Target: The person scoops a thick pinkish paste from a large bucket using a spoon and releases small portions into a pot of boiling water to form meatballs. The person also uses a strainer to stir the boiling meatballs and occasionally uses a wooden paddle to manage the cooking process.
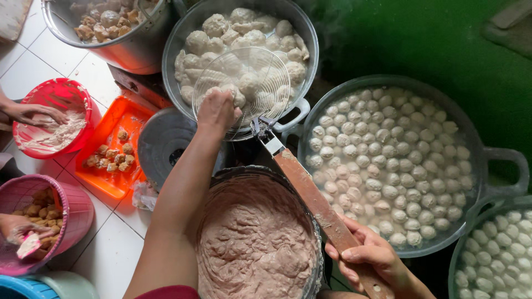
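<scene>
Our right hand (368, 257) grips the wire skimmer (244, 91) by its wooden handle over the far pot (302, 33) of meatballs; our left hand (217, 111), fingers curled, touches one in the mesh. We judge the scooping underway; lifting needs steadiness.

Food-prep kitchen, floor-level work on white tiled floor (108, 249). Big steaming pot (183, 39) of meatballs far centre, wide pan (476, 138) of white balls right, bowl of pinkish paste (255, 238) near, plastic tubs (83, 105) left.
</scene>
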